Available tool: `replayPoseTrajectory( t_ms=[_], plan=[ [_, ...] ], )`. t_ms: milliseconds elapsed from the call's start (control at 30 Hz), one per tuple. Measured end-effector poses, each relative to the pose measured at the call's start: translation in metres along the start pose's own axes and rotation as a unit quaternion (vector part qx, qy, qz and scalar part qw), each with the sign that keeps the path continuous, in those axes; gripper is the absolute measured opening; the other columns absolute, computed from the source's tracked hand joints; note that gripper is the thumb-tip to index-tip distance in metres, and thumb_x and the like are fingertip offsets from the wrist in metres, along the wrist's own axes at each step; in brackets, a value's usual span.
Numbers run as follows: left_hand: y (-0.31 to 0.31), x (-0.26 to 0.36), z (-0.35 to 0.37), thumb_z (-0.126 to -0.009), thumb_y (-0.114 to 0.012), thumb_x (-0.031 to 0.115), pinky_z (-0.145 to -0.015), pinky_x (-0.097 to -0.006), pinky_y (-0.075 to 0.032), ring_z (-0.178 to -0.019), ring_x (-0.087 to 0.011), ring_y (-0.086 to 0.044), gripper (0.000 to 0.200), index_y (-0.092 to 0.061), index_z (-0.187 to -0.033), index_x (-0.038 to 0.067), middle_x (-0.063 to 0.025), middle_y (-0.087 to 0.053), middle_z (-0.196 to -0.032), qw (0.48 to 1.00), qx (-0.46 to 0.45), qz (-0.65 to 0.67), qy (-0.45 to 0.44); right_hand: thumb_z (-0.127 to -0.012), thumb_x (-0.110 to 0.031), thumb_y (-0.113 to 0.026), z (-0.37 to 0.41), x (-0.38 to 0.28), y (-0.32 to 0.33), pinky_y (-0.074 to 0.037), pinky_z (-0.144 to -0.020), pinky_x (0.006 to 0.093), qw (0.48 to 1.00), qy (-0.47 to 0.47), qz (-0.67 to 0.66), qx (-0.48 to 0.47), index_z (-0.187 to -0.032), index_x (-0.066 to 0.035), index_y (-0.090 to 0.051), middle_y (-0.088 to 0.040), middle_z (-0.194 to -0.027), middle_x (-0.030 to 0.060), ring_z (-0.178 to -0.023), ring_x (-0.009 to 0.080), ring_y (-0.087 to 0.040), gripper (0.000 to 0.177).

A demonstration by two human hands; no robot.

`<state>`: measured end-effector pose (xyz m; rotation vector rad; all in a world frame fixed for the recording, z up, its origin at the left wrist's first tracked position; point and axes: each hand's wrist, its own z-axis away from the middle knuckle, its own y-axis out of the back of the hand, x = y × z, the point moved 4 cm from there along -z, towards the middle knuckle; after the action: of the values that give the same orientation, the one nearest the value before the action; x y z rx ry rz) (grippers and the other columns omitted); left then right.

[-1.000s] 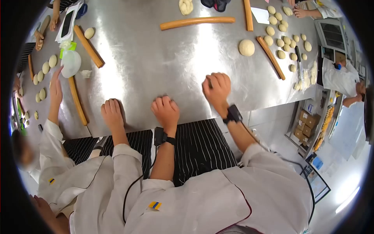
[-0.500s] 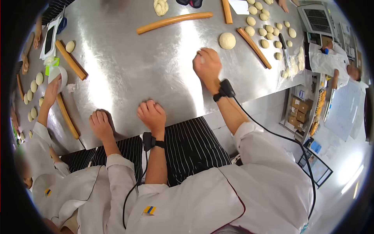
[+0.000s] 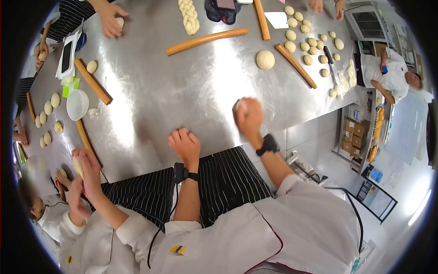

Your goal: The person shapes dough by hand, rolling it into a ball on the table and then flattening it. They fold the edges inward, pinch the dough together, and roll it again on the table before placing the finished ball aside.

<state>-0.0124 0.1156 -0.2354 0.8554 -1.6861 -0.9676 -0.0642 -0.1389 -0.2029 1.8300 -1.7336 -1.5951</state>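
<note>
My left hand (image 3: 185, 145) rests on the steel table near its front edge, fingers curled in; whatever lies under them is hidden. My right hand (image 3: 248, 116), a little blurred, is closed on the tabletop further right, and a small pale patch of dough (image 3: 245, 108) shows between its fingers. Both wrists wear black bands with cables. Beyond my right hand sits a large round dough ball (image 3: 265, 60). A wooden rolling pin (image 3: 207, 41) lies ahead of my hands, with a braided dough loaf (image 3: 188, 17) behind it.
At left, a co-worker's hands (image 3: 86, 176) hold a dough piece; another person's hand (image 3: 112, 20) touches a dough ball. A white bowl (image 3: 77, 105) and rolling pin (image 3: 93, 82) are nearby. Several dough balls (image 3: 312, 42), another rolling pin (image 3: 296, 66) and a black-handled knife (image 3: 329, 55) lie right.
My right hand has come nearer the table's front edge; my left stays curled. The co-worker let go of the white bowl and now holds dough in both hands. Another hand appeared at top left.
</note>
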Motion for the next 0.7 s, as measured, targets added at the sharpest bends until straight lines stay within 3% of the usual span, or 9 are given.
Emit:
replayPoseTrajectory(
  t_ms=[33,67,100,167,300,400,500,567,700],
  plan=[
    [-0.001,-0.001,0.0,-0.088,-0.062,0.009,-0.082,-0.0469,-0.042,-0.094,-0.033,-0.054,0.007,-0.06,-0.093,0.012,-0.0088,-0.055,-0.097,1.0,-0.003,0.0,0.004,-0.083,-0.01,-0.079,0.015,-0.014,-0.01,-0.058,-0.08,0.0434,0.999,0.002,-0.049,-0.016,-0.092,-0.004,-0.073,-0.073,-0.095,0.0126,-0.09,0.0346,-0.07,0.012],
    [-0.001,-0.002,0.003,-0.088,-0.062,0.009,-0.083,-0.0471,-0.043,-0.094,-0.0332,-0.054,0.007,-0.06,-0.093,0.012,-0.0092,-0.055,-0.098,1.0,-0.011,0.0,0.007,-0.082,-0.009,-0.08,0.014,-0.03,-0.018,-0.058,-0.085,0.044,0.994,0.103,-0.005,-0.025,-0.092,-0.005,-0.073,-0.073,-0.095,0.0114,-0.093,0.0337,-0.07,0.013],
    [0.0,-0.004,0.005,-0.088,-0.062,0.009,-0.083,-0.0471,-0.043,-0.094,-0.0332,-0.054,0.007,-0.06,-0.093,0.012,-0.0092,-0.055,-0.098,1.0,-0.019,0.002,0.005,-0.081,-0.008,-0.079,0.005,-0.028,-0.033,-0.058,-0.091,0.0447,0.99,0.104,0.007,-0.094,-0.086,-0.007,-0.074,-0.073,-0.095,0.0112,-0.096,0.0341,-0.071,0.007],
    [-0.001,-0.003,0.003,-0.087,-0.064,0.01,-0.084,-0.0493,-0.044,-0.094,-0.035,-0.054,0.008,-0.061,-0.095,0.011,-0.0105,-0.056,-0.099,1.0,-0.009,-0.012,-0.004,-0.08,-0.007,-0.079,-0.044,-0.025,-0.052,-0.059,-0.088,0.0447,0.98,0.192,-0.021,-0.055,-0.085,-0.006,-0.073,-0.073,-0.096,0.0117,-0.096,0.0352,-0.071,0.007],
    [0.007,0.0,0.002,-0.086,-0.065,0.016,-0.085,-0.0527,-0.045,-0.096,-0.038,-0.055,0.013,-0.063,-0.097,0.01,-0.0141,-0.057,-0.1,0.997,-0.074,-0.01,0.022,-0.079,-0.007,-0.08,-0.045,-0.006,-0.011,-0.058,-0.075,0.0423,0.993,0.111,-0.002,-0.027,-0.091,-0.002,-0.072,-0.07,-0.093,0.016,-0.087,0.0366,-0.068,0.015],
    [0.001,0.0,0.008,-0.084,-0.063,0.013,-0.086,-0.0544,-0.044,-0.096,-0.04,-0.055,0.012,-0.063,-0.095,0.009,-0.0166,-0.057,-0.099,1.0,-0.021,-0.003,0.005,-0.081,-0.005,-0.079,0.016,-0.02,-0.004,-0.054,-0.078,0.0497,0.991,0.126,0.038,-0.008,-0.092,-0.005,-0.071,-0.065,-0.089,0.0139,-0.083,0.0358,-0.063,0.014],
    [0.005,-0.001,0.006,-0.085,-0.066,0.011,-0.086,-0.0517,-0.044,-0.098,-0.0379,-0.055,0.009,-0.062,-0.093,0.01,-0.0129,-0.058,-0.098,1.0,0.005,0.02,0.021,-0.084,-0.004,-0.076,-0.034,-0.033,-0.04,-0.055,-0.08,0.0444,0.98,0.185,0.044,-0.06,-0.088,-0.005,-0.072,-0.069,-0.092,0.0122,-0.089,0.0342,-0.068,0.006],
    [0.002,-0.002,0.004,-0.087,-0.066,0.012,-0.086,-0.051,-0.044,-0.098,-0.037,-0.056,0.008,-0.062,-0.094,0.01,-0.0118,-0.058,-0.098,0.999,-0.012,0.036,0.023,-0.085,-0.003,-0.075,-0.081,-0.03,-0.046,-0.056,-0.08,0.0446,0.988,0.141,-0.017,-0.062,-0.09,-0.003,-0.072,-0.071,-0.095,0.0141,-0.089,0.0358,-0.069,0.006],
    [0.004,-0.007,0.003,-0.087,-0.066,0.012,-0.087,-0.0507,-0.044,-0.098,-0.0369,-0.055,0.009,-0.062,-0.095,0.009,-0.0118,-0.058,-0.1,0.999,0.007,0.045,-0.005,-0.088,0.002,-0.074,-0.04,0.01,-0.007,-0.056,-0.084,0.0458,0.995,0.099,0.012,-0.022,-0.095,-0.001,-0.073,-0.07,-0.098,0.017,-0.092,0.0371,-0.067,0.008]
  ],
)
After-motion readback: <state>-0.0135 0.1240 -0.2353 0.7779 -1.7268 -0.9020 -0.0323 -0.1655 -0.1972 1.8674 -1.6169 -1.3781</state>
